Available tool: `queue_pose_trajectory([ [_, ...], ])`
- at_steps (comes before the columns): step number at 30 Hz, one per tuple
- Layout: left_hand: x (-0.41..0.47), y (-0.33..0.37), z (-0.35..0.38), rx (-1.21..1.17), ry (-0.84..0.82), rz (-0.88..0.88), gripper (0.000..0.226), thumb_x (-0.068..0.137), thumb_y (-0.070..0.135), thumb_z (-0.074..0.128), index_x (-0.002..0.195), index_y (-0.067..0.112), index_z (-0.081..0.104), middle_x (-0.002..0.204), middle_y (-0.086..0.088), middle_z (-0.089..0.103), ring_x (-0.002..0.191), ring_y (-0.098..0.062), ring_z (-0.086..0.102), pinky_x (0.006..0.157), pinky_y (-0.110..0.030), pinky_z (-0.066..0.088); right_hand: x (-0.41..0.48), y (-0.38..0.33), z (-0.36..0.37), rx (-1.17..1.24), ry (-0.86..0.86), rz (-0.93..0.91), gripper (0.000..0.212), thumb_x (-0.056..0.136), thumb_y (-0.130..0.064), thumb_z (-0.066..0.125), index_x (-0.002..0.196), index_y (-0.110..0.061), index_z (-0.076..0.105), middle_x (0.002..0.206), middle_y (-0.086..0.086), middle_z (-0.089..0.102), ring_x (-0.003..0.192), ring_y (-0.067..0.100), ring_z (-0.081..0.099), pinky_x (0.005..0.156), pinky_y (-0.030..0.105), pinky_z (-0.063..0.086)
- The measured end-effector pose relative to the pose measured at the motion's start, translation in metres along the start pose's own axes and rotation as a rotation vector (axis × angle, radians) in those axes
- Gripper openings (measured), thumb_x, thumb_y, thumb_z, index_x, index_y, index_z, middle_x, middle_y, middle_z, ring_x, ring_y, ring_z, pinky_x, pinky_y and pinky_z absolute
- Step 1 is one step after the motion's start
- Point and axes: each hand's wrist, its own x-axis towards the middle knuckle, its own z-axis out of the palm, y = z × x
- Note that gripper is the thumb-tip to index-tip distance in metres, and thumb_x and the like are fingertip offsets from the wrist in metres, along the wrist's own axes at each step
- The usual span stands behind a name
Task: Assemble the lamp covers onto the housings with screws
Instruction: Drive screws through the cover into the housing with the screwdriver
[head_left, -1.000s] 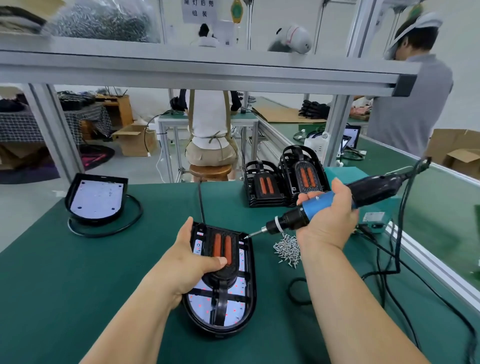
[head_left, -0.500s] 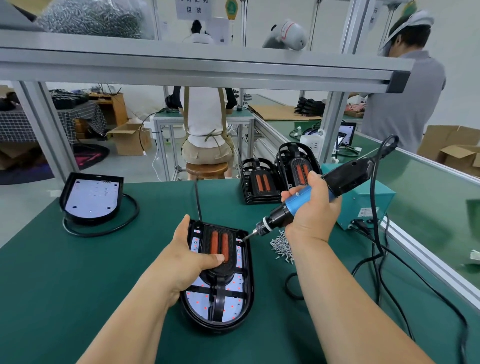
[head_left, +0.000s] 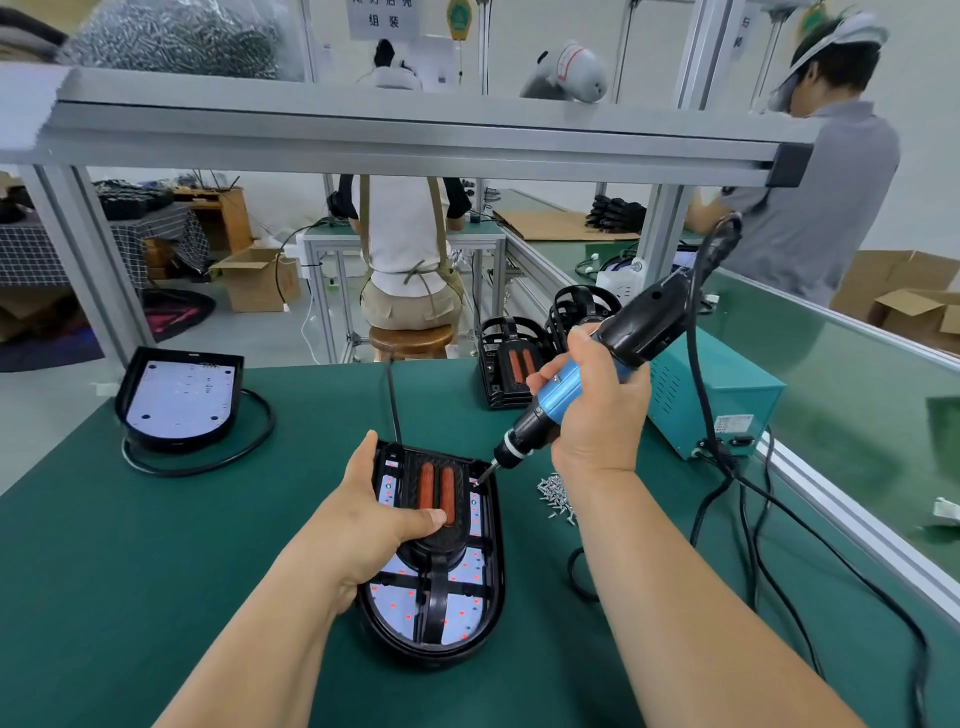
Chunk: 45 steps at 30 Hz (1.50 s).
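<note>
A black lamp housing (head_left: 483, 613) lies on the green mat in front of me, its white LED board dotted with red lights. A black cover (head_left: 436, 525) with two orange strips sits on its upper half. My left hand (head_left: 374, 525) grips the housing's left edge, thumb pressing on the cover. My right hand (head_left: 597, 410) grips a blue and black electric screwdriver (head_left: 587, 374), tilted, with its bit tip at the cover's upper right corner. A small pile of screws (head_left: 556, 493) lies just right of the housing.
An uncovered housing (head_left: 182, 400) with a coiled cable sits at the far left. Stacked covers (head_left: 511, 364) stand at the back beside a teal power box (head_left: 717, 405). Black cords (head_left: 753, 545) trail across the mat on the right. An aluminium frame beam (head_left: 415, 140) crosses overhead.
My right hand has swung the screwdriver more upright and brought its bit down onto the cover's upper right corner. My left hand has kept its hold on the housing.
</note>
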Motion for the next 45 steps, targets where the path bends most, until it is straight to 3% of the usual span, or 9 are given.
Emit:
queue_pose_trajectory([
  [9,-0.003,0.002,0.0,0.005,0.0,0.007,0.116,0.073,0.01,0.087,0.155,0.043,0.012,0.134,0.003,0.06,0.124,-0.025,0.057,0.114,-0.045,0.037,-0.01,0.002,-0.017,0.034,0.074,0.001,0.022,0.072,-0.028,0.07,0.089,-0.022,0.057,0.056,0.008,0.055,0.055,0.027,0.059,0.062,0.036,0.055],
  [13,-0.004,0.003,0.001,-0.012,-0.008,0.006,0.116,0.073,0.009,0.086,0.155,0.043,0.011,0.121,0.012,0.063,0.116,-0.019,0.061,0.112,-0.044,0.04,-0.013,0.005,-0.022,0.052,0.137,-0.038,0.025,0.065,-0.035,0.071,0.084,-0.024,0.059,0.057,0.007,0.052,0.049,0.023,0.055,0.056,0.035,0.052],
  [17,-0.005,0.004,0.002,-0.01,-0.004,0.006,0.116,0.073,0.01,0.086,0.156,0.042,0.011,0.128,0.007,0.062,0.121,-0.021,0.058,0.115,-0.044,0.037,-0.009,0.007,-0.016,0.064,0.176,-0.044,0.023,0.069,-0.028,0.072,0.086,-0.02,0.058,0.067,0.015,0.047,0.052,0.026,0.049,0.05,0.031,0.05],
  [21,-0.005,0.005,0.001,0.0,-0.007,0.01,0.116,0.073,0.011,0.087,0.155,0.045,0.012,0.126,0.007,0.063,0.118,-0.021,0.06,0.113,-0.044,0.038,-0.006,0.006,-0.013,0.051,0.137,-0.042,0.017,0.077,-0.019,0.065,0.091,-0.015,0.054,0.07,0.018,0.045,0.052,0.027,0.046,0.048,0.028,0.047],
  [24,-0.005,0.006,0.001,0.016,-0.011,0.016,0.115,0.074,0.013,0.086,0.155,0.044,0.011,0.126,0.009,0.062,0.118,-0.018,0.059,0.113,-0.041,0.037,-0.011,0.006,-0.013,0.043,0.079,-0.074,0.015,0.078,-0.019,0.064,0.087,-0.016,0.053,0.058,0.011,0.048,0.047,0.025,0.048,0.049,0.029,0.046],
  [26,-0.006,0.006,0.001,0.02,-0.012,0.021,0.115,0.074,0.012,0.086,0.155,0.043,0.011,0.127,0.009,0.061,0.119,-0.018,0.058,0.114,-0.04,0.036,-0.015,0.005,-0.011,0.027,0.03,-0.105,0.02,0.074,-0.023,0.067,0.085,-0.017,0.051,0.053,0.003,0.05,0.044,0.021,0.049,0.051,0.031,0.046],
  [29,-0.005,0.006,0.001,0.022,-0.012,0.023,0.115,0.074,0.011,0.086,0.156,0.041,0.011,0.128,0.009,0.06,0.12,-0.018,0.057,0.113,-0.038,0.036,-0.02,0.004,-0.006,-0.007,-0.007,-0.12,0.029,0.068,-0.032,0.068,0.086,-0.017,0.051,0.057,0.008,0.05,0.044,0.022,0.05,0.05,0.03,0.047],
  [35,-0.006,0.006,0.002,0.046,-0.001,0.021,0.116,0.073,0.016,0.087,0.155,0.042,0.009,0.134,0.004,0.059,0.124,-0.022,0.055,0.115,-0.044,0.036,-0.024,0.004,0.0,-0.05,-0.057,-0.159,0.019,0.069,-0.033,0.068,0.08,-0.025,0.055,0.055,0.002,0.051,0.043,0.02,0.051,0.05,0.03,0.047],
  [45,-0.008,0.008,0.003,0.006,-0.006,0.036,0.114,0.074,0.007,0.085,0.157,0.036,0.012,0.12,0.008,0.066,0.115,-0.019,0.062,0.113,-0.042,0.039,-0.02,0.006,-0.005,-0.047,-0.036,-0.155,0.037,0.068,-0.033,0.066,0.084,-0.009,0.045,0.052,0.004,0.048,0.044,0.022,0.05,0.054,0.032,0.047],
])
